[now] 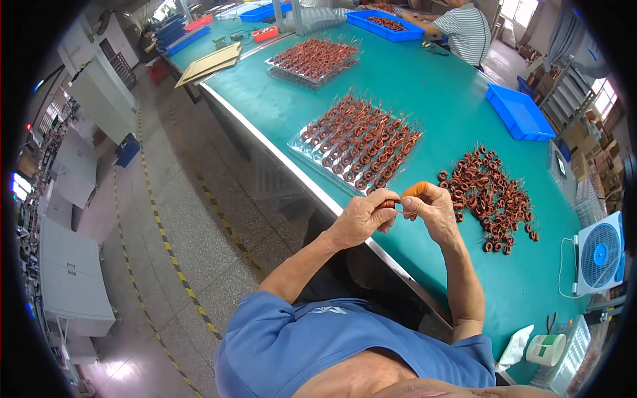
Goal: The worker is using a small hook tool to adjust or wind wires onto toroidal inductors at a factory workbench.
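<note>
Both hands' fingers pinch one small copper coil (388,203), mostly hidden between left hand (361,217) and right hand (431,205).

Coil (388,203) mostly hidden inside left hand (361,217) fingers; wire lead too thin to trace. Right hand (430,207) fingertip under orange cot. Co-worker (464,30) cut off at top edge. Desk fan (599,255) clipped by rim.
</note>
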`<state>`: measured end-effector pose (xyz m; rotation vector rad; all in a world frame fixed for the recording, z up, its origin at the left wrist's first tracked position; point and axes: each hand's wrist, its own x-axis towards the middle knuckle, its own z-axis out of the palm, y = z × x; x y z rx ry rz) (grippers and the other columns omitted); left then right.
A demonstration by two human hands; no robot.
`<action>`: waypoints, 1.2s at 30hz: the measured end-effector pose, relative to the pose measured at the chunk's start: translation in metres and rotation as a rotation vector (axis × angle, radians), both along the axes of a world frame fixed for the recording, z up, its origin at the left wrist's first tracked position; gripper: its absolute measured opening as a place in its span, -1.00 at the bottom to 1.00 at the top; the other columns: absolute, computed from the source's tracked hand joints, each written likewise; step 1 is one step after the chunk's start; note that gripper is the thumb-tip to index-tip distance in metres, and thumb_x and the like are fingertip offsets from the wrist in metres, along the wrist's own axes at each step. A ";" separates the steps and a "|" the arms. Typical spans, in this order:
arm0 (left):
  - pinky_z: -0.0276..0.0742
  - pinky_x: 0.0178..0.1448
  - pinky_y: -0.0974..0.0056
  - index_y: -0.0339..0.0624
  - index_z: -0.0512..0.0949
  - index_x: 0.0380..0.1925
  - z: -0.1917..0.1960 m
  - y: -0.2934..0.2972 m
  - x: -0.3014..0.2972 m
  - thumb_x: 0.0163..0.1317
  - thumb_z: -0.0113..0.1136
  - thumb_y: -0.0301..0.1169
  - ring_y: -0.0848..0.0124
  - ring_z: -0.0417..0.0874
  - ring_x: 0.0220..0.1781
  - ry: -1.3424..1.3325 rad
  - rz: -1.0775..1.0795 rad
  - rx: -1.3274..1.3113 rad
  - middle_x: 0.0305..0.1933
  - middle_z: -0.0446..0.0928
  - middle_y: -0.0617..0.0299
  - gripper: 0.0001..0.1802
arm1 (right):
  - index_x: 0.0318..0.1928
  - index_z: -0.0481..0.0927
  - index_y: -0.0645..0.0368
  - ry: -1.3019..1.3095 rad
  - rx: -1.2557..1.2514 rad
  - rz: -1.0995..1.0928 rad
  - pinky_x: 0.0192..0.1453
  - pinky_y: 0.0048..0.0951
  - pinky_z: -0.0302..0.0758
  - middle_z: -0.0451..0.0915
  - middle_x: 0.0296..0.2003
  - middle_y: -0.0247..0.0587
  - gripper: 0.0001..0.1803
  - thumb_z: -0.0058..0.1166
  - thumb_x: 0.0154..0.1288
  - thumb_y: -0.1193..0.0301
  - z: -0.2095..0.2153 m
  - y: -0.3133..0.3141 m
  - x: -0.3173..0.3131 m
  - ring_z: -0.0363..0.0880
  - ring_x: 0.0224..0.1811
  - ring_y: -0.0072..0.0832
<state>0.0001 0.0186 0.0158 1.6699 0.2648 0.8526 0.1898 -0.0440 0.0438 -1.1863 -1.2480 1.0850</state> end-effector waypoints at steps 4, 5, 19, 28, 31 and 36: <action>0.48 -0.35 0.40 -0.28 0.42 -0.01 -0.001 -0.009 0.002 0.43 0.06 -0.29 0.51 0.52 -0.50 -0.059 0.026 -0.050 -0.51 0.49 0.26 -0.71 | -0.26 0.63 0.25 -0.001 0.064 -0.043 -0.38 -0.60 0.46 0.61 -0.49 -0.33 -0.80 0.27 0.26 0.36 0.000 -0.004 -0.010 0.55 -0.44 -0.65; 0.48 -0.37 0.40 -0.27 0.43 -0.02 -0.003 -0.012 0.003 0.43 0.05 -0.28 0.51 0.51 -0.51 -0.107 0.032 -0.093 -0.52 0.48 0.26 -0.71 | -0.26 0.64 0.25 0.033 0.088 -0.064 -0.38 -0.60 0.46 0.61 -0.49 -0.33 -0.81 0.26 0.27 0.37 -0.002 -0.005 -0.013 0.54 -0.44 -0.65; 0.44 -0.47 0.38 -0.25 0.45 -0.04 -0.002 -0.029 0.018 0.47 -0.04 -0.32 0.47 0.47 -0.58 -0.295 0.085 -0.428 -0.55 0.38 0.24 -0.76 | -0.26 0.65 0.29 -0.371 0.305 -0.313 -0.45 -0.51 0.46 0.63 -0.56 -0.19 -0.79 0.19 0.28 0.36 0.011 -0.015 -0.026 0.61 -0.54 -0.56; 0.43 -0.52 0.36 -0.23 0.44 -0.07 -0.006 -0.020 0.022 0.45 0.00 -0.37 0.46 0.39 -0.59 -0.421 0.041 -0.681 -0.55 0.31 0.25 -0.81 | -0.31 0.63 0.33 -0.178 0.242 -0.437 -0.55 -0.63 0.35 0.54 -0.66 -0.35 -0.79 0.16 0.35 0.38 0.028 -0.021 0.000 0.46 -0.61 -0.70; 0.43 -0.49 0.38 -0.23 0.44 -0.08 -0.009 -0.023 0.023 0.46 -0.01 -0.34 0.48 0.43 -0.59 -0.372 0.097 -0.576 -0.57 0.36 0.27 -0.80 | -0.32 0.65 0.33 -0.254 0.066 -0.244 -0.50 -0.60 0.41 0.58 -0.60 -0.30 -0.78 0.13 0.34 0.38 0.020 -0.020 -0.019 0.50 -0.57 -0.68; 0.42 -0.42 0.43 -0.28 0.41 -0.03 -0.010 -0.018 0.017 0.44 -0.01 -0.44 0.54 0.49 -0.54 -0.088 0.336 -0.004 -0.52 0.47 0.31 -0.81 | -0.29 0.65 0.35 -0.169 0.026 -0.146 -0.49 -0.59 0.48 0.62 -0.55 -0.29 -0.66 0.20 0.32 0.24 0.011 -0.016 -0.028 0.56 -0.54 -0.64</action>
